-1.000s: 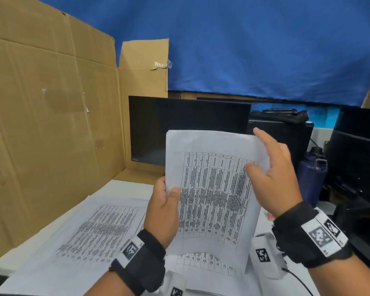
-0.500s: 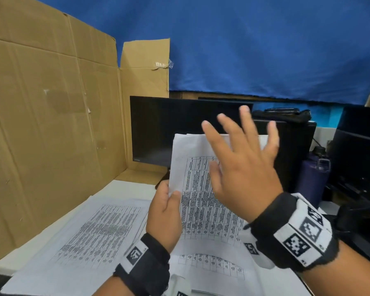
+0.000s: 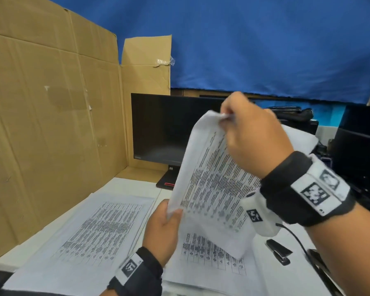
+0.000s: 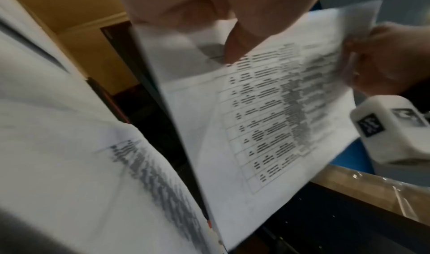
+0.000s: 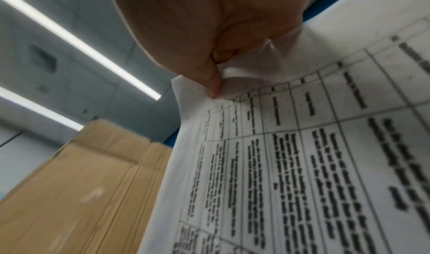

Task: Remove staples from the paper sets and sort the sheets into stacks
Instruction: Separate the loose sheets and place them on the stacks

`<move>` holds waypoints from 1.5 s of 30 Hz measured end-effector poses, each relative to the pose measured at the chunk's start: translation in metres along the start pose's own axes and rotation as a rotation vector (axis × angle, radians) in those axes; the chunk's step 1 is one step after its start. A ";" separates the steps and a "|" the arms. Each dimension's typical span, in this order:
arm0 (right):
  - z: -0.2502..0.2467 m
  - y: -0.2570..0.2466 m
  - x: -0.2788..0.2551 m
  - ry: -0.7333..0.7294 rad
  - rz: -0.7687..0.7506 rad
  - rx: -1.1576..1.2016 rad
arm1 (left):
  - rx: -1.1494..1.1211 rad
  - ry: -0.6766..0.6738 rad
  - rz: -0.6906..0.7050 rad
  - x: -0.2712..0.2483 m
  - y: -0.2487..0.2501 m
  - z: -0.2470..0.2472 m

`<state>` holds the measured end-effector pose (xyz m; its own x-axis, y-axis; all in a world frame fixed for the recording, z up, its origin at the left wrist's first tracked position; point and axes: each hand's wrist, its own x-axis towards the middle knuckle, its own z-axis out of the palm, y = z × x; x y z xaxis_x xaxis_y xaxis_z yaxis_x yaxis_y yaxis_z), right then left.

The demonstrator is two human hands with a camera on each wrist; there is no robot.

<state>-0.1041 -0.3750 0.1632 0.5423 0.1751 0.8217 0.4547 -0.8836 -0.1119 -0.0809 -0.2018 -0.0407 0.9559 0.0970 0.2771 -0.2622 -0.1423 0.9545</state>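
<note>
I hold a printed paper set [image 3: 209, 180] up in the air over the desk. My left hand [image 3: 165, 227] pinches its lower left edge between thumb and fingers; the left wrist view shows that thumb on the paper set [image 4: 267, 120]. My right hand [image 3: 250, 135] pinches the top corner and crumples it a little; the right wrist view shows the fingers curled on the corner of the paper set [image 5: 291, 156]. The top sheet bends toward me, and another sheet [image 3: 297, 135] shows behind my right hand. No staple can be made out.
Printed sheets lie flat on the white desk: one stack [image 3: 94, 229] at left, another [image 3: 212, 253] under the held set. A black stapler [image 3: 279, 251] lies at right. A cardboard wall [image 3: 51, 124] stands left; a dark monitor [image 3: 171, 129] and other dark gear stand behind.
My right hand, spread open in front of the set half a second ago, has closed on its top corner. The set has tilted and its top sheet is bending over.
</note>
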 end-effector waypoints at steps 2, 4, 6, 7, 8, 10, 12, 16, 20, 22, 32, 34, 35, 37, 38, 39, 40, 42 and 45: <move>-0.009 0.020 0.003 0.094 0.133 0.064 | 0.050 0.120 -0.030 0.005 -0.009 -0.008; -0.014 0.040 0.003 0.179 0.300 0.172 | -0.093 0.215 -0.109 0.009 -0.008 -0.013; -0.007 0.065 -0.006 0.256 0.487 0.275 | -0.287 0.148 -0.234 0.013 -0.007 -0.014; -0.004 0.075 -0.013 0.286 0.610 0.346 | -0.325 0.083 -0.272 0.013 -0.006 -0.013; 0.002 0.085 -0.021 0.322 0.703 0.428 | -0.340 0.021 -0.298 0.012 -0.004 -0.010; 0.011 0.098 -0.038 0.351 0.878 0.573 | -0.402 -0.007 -0.338 0.006 0.001 -0.003; 0.022 0.105 -0.060 0.175 0.974 0.443 | -0.556 0.071 -0.455 0.008 0.004 0.000; 0.045 0.103 -0.092 0.007 1.246 0.252 | -0.842 -0.206 -0.585 0.009 0.006 0.004; 0.066 0.096 -0.122 0.059 1.246 0.592 | -0.944 -0.210 -0.382 0.003 0.030 0.018; 0.078 0.096 -0.139 0.148 1.334 0.851 | -0.810 -0.075 -0.290 0.008 0.042 0.019; 0.070 0.081 -0.135 0.072 0.772 0.706 | 0.248 -0.236 0.177 0.024 0.080 -0.009; 0.071 0.076 -0.131 0.090 0.770 0.707 | 0.269 -0.245 0.166 0.025 0.080 -0.007; 0.071 0.074 -0.132 0.095 0.775 0.711 | 0.231 -0.223 0.155 0.025 0.076 -0.006; 0.073 0.067 -0.135 0.110 0.765 0.707 | 0.064 -0.146 0.116 0.022 0.066 -0.004; 0.074 0.065 -0.137 0.117 0.741 0.713 | -0.030 -0.085 0.098 0.021 0.060 -0.004; 0.074 0.061 -0.138 0.120 0.728 0.721 | -0.105 -0.016 0.082 0.020 0.054 -0.003; 0.075 0.059 -0.138 0.120 0.713 0.734 | -0.149 0.044 0.076 0.019 0.050 -0.001; 0.078 0.055 -0.139 0.122 0.703 0.771 | -0.132 0.121 0.078 0.017 0.042 0.002; 0.085 0.051 -0.143 0.124 0.686 0.832 | -0.106 0.169 0.086 0.012 0.033 0.007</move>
<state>-0.0984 -0.4078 -0.0076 0.8097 -0.3301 0.4852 0.4437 -0.1966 -0.8743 -0.0773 -0.2119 -0.0065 0.8961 0.2539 0.3642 -0.3628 -0.0539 0.9303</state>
